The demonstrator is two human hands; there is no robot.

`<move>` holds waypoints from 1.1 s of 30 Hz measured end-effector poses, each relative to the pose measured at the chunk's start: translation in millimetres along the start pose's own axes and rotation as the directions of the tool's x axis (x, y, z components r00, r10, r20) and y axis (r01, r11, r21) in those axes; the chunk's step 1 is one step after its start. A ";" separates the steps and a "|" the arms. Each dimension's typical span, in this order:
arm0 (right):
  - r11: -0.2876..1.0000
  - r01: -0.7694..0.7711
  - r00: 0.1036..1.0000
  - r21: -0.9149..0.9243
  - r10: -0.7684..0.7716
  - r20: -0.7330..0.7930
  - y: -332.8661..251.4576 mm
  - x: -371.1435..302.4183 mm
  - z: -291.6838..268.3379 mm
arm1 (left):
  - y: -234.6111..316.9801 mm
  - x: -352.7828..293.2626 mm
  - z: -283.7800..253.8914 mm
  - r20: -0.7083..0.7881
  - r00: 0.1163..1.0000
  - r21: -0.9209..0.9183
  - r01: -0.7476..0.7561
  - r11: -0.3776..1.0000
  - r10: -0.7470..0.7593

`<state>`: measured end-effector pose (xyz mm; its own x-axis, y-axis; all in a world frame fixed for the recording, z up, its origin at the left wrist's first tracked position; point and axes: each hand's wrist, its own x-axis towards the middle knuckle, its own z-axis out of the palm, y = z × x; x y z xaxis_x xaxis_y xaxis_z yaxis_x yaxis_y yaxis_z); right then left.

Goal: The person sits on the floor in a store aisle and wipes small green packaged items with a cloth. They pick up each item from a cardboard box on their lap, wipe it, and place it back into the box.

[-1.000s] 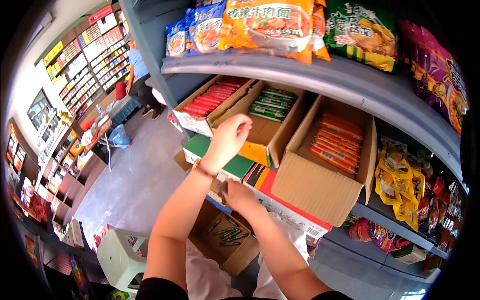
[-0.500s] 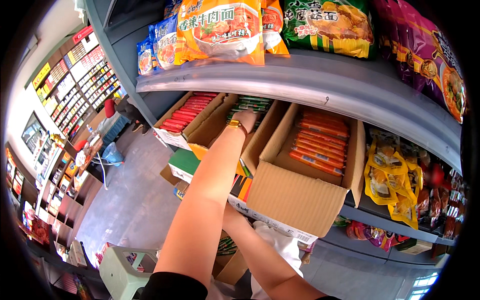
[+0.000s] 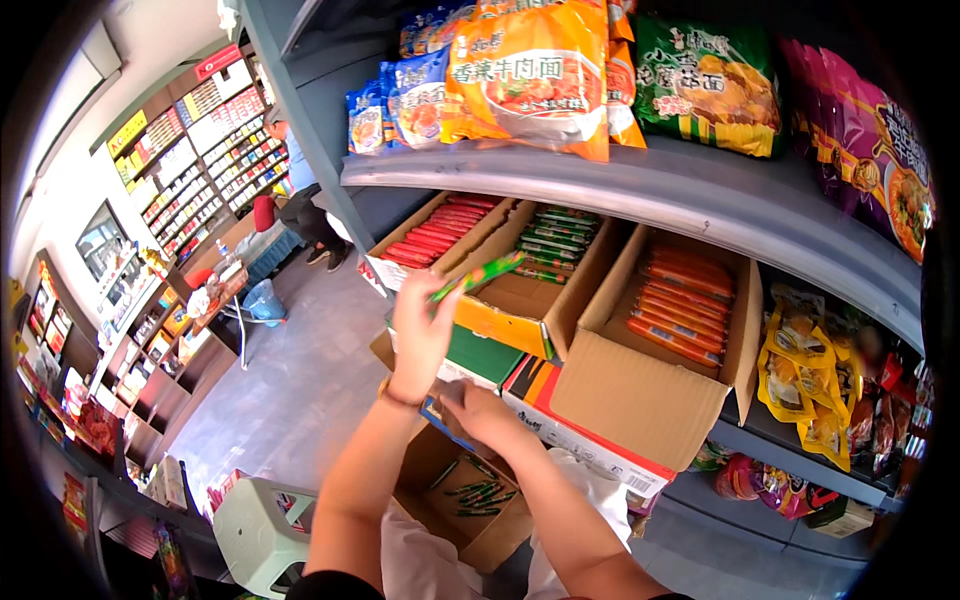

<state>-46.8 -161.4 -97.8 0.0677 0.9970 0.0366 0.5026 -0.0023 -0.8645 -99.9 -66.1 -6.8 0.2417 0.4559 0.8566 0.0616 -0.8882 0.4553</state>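
Note:
My left hand [image 3: 418,335] is raised in front of the shelf, its fingers closed round a green-wrapped sausage stick [image 3: 482,275]. Behind it stands an open carton [image 3: 500,318] with a row of green sausage sticks [image 3: 553,240]. Lower down, my right hand [image 3: 485,412] grips what looks like a blue-edged flap [image 3: 440,412]; its fingertips are partly hidden. Between my legs sits a cardboard box [image 3: 415,505] with several loose green sticks [image 3: 483,497] at its bottom.
Cartons of red sticks [image 3: 440,228] and orange sticks [image 3: 682,305] flank the green ones. Noodle packets [image 3: 530,85] lie on the shelf above. Yellow bags [image 3: 795,370] hang at right. A pale green stool [image 3: 250,535] stands at lower left; a person [image 3: 300,190] is farther back.
My left hand has come out of the middle carton with a green sausage stick, moving down and left. My right hand, previously hidden behind the left arm, now shows. The view has shifted.

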 end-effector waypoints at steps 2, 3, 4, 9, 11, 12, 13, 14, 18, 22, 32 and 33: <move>0.962 -0.042 0.986 0.269 0.084 -0.145 -7.4 -0.2 -7.2 | -0.5 -47.8 -39.7 -0.089 0.946 -0.261 0.280 0.924 -0.312; 0.899 0.008 0.976 0.437 0.089 -0.200 -8.1 0.3 -4.1 | 4.6 -71.5 -60.6 -0.111 0.891 -0.365 0.376 0.852 -0.440; 0.756 -0.073 0.984 0.650 0.162 -0.079 16.8 17.8 6.5 | 6.2 -93.3 -71.1 -0.101 0.848 -0.352 0.459 0.816 -0.520; 0.236 -0.158 0.987 0.959 0.074 0.144 -17.2 4.2 24.4 | -2.8 -175.1 -89.8 0.075 0.563 -0.725 0.597 0.343 -0.823; 0.248 -0.151 0.988 0.957 0.078 0.136 -12.2 0.1 27.4 | 11.8 -169.6 -80.3 0.094 0.642 -0.535 0.677 0.506 -0.761; 0.270 -0.124 0.990 0.955 0.098 0.101 -12.1 -0.3 31.3 | 13.4 -170.7 -81.7 0.119 0.726 -0.551 0.616 0.563 -0.678; 0.293 -0.097 0.991 0.951 0.118 0.065 -12.5 -0.2 32.9 | 15.6 -170.8 -83.5 0.147 0.700 -0.538 0.650 0.537 -0.699; 0.291 -0.075 0.995 0.954 0.089 0.051 -12.7 0.5 30.1 | 17.6 -169.0 -87.1 0.193 0.678 -0.532 0.680 0.505 -0.709; 0.278 -0.028 0.996 0.960 0.087 0.004 -28.9 -4.6 20.8 | 15.9 -170.1 -98.9 0.371 0.601 -0.496 0.772 0.396 -0.708; 0.296 0.042 0.990 0.954 0.114 -0.079 -30.8 -4.1 17.0 | 14.6 -172.0 -109.9 0.672 0.431 -0.605 0.789 -0.110 -0.602; 0.269 0.125 0.947 0.955 0.255 -0.196 -7.0 6.9 28.0 | 20.7 -175.7 -106.1 0.617 0.402 -0.290 0.915 0.280 -0.677; 0.270 0.120 0.952 0.955 0.243 -0.188 -8.0 6.8 28.6 | 21.2 -175.2 -105.9 0.603 0.405 -0.298 0.914 0.276 -0.687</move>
<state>-75.0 -152.5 -104.9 0.3488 0.9338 -0.0803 -0.6795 0.1929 -0.7079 -243.5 -158.7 -121.5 0.6395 0.7605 -0.1126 -0.0508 0.1880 0.9809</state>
